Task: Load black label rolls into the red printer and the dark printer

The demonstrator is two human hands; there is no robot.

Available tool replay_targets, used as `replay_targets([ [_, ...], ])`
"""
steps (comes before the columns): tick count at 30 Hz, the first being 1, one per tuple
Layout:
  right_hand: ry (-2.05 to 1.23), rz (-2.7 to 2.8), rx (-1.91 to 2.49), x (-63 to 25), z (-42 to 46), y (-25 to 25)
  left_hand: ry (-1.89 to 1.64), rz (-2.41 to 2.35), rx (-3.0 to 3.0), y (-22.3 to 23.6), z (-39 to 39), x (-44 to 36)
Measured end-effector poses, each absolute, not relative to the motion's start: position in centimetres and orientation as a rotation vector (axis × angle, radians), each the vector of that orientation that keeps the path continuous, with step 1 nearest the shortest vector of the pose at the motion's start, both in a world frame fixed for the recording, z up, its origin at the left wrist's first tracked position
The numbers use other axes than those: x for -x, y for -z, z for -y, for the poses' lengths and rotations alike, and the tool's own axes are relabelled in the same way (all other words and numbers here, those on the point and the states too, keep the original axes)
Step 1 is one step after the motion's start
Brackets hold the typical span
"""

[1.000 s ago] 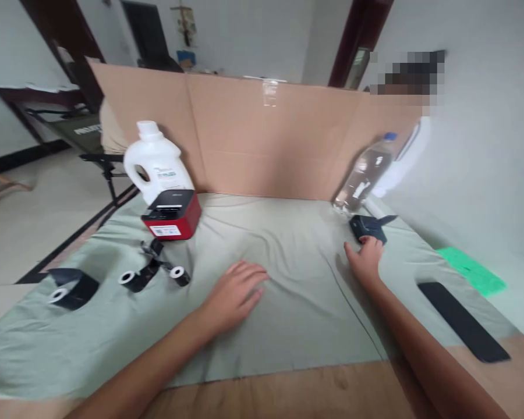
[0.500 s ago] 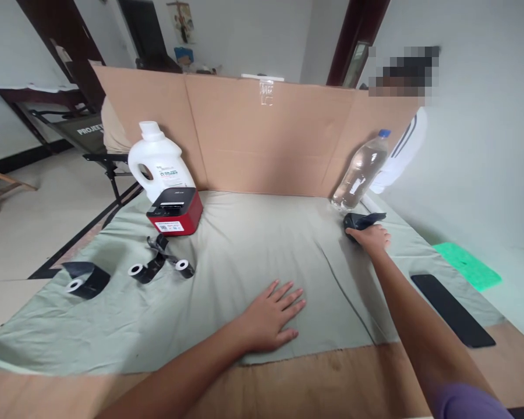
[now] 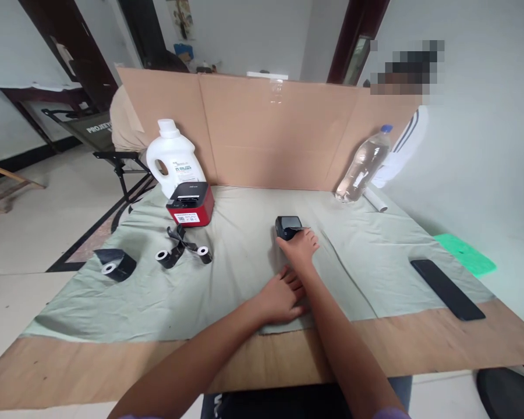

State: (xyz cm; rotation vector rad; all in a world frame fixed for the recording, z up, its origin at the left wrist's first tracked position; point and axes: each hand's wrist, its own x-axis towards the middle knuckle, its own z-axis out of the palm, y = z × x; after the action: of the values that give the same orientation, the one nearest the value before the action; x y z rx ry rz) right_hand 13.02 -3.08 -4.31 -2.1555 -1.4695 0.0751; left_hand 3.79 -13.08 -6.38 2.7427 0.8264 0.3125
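My right hand [image 3: 300, 247] is closed around a small black boxy device [image 3: 289, 226] with a grey top panel, at the middle of the cloth. Its exact kind is hard to make out, and my fingers hide its near side. Flat on the cloth just in front of me rests my left hand [image 3: 282, 298], fingers stretched out and holding nothing. My right forearm crosses over its fingertips. Left of both hands lie a black-wrapped paper roll [image 3: 204, 255], another such roll [image 3: 169, 258] with loose black film, and a third roll [image 3: 119, 267].
A red and black receipt printer [image 3: 191, 205] stands before a white detergent jug [image 3: 174, 154]. A cardboard panel [image 3: 271, 134] closes off the back. On the right are a water bottle [image 3: 363, 166], a white tube [image 3: 376, 199], a black phone [image 3: 448, 289] and a person's white sleeve [image 3: 406, 145].
My right hand has brought the black device leftward from beside the bottle to the middle of the cloth. The white tube by the bottle now shows. My left hand stays flat.
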Motion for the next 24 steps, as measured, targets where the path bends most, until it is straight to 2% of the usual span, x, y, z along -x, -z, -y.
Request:
replay_targets([
  [14,-0.138,1.457,2.029,-12.1,4.5,5.0,-0.36,-0.764,-2.682,7.5,12.8,-3.6],
  [24,-0.142,1.38,1.941,-12.7,4.0,5.5,-0.332,-0.764,-2.679,6.4,12.9,-3.8],
])
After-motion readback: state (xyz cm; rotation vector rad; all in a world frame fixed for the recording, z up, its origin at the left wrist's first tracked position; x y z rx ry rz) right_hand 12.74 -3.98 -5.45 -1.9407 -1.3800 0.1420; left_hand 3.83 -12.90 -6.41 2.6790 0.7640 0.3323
